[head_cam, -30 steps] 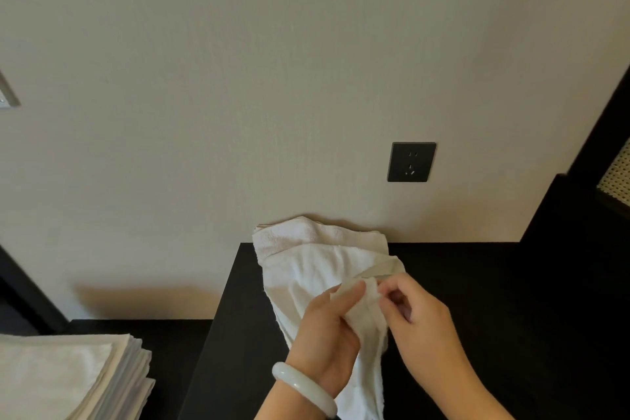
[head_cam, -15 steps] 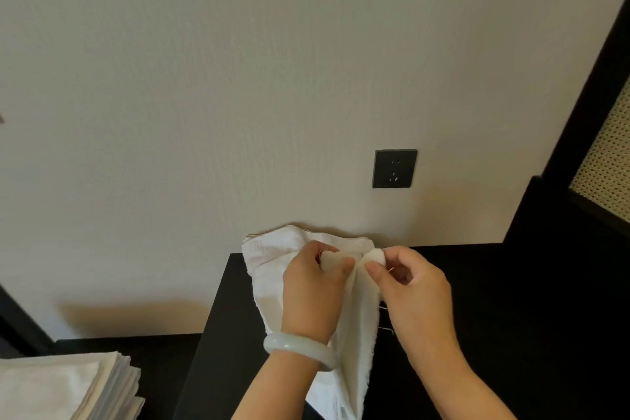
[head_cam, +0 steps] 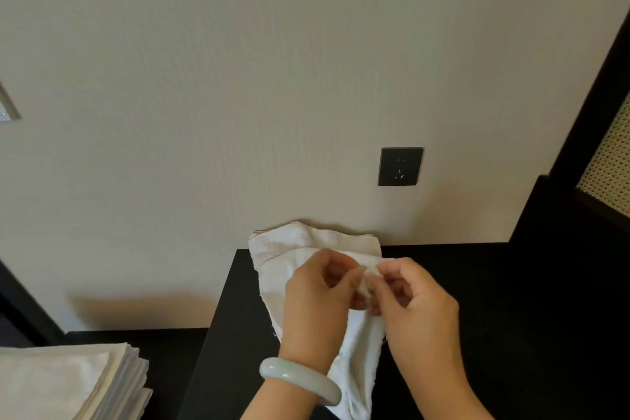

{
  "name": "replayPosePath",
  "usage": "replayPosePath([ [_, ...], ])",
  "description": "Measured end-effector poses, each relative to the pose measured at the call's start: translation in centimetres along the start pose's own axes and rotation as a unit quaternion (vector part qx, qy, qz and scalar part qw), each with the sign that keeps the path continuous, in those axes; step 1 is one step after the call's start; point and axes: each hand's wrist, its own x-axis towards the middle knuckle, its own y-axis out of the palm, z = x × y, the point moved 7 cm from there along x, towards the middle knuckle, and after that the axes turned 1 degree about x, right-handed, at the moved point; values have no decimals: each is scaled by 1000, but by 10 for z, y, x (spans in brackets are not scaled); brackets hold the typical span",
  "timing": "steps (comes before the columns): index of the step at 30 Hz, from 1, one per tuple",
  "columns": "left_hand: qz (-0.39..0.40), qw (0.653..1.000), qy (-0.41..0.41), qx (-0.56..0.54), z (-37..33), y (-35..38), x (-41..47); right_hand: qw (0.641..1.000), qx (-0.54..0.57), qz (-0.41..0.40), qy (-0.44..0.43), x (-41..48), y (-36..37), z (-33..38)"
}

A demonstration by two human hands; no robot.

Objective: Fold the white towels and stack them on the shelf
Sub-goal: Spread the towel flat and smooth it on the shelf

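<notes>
A crumpled white towel lies on a black table, its far end bunched against the wall and its near end hanging over the front. My left hand, with a pale bangle on the wrist, and my right hand meet above the towel's middle. Each pinches a raised bit of the towel's edge between thumb and fingers, fingertips almost touching. The hands hide the cloth beneath them.
A stack of several folded white towels sits on a lower black surface at the bottom left. A dark wall socket is above the table. A black cabinet with a woven panel stands at the right.
Both hands lifted the towel's edge up toward the wall, then drew slightly back. The pinching fingertips have stayed close together. The camera view shifted a little.
</notes>
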Motion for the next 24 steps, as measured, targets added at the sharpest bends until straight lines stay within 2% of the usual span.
replayPosePath([
  [5,51,999,0,15,1,5,-5,998,-30,54,-15,-1,5,2],
  [8,82,995,21,49,-3,7,-7,998,-33,53,-22,-1,1,2],
  [14,133,950,203,196,-33,14,7,996,41,71,-29,15,-30,3],
  [19,217,912,288,197,-53,32,16,980,143,122,-62,43,-56,25],
  [21,204,911,314,171,-63,34,20,976,160,125,-73,56,-65,29],
  [24,149,924,330,125,-80,31,27,972,205,88,-69,73,-77,30],
])
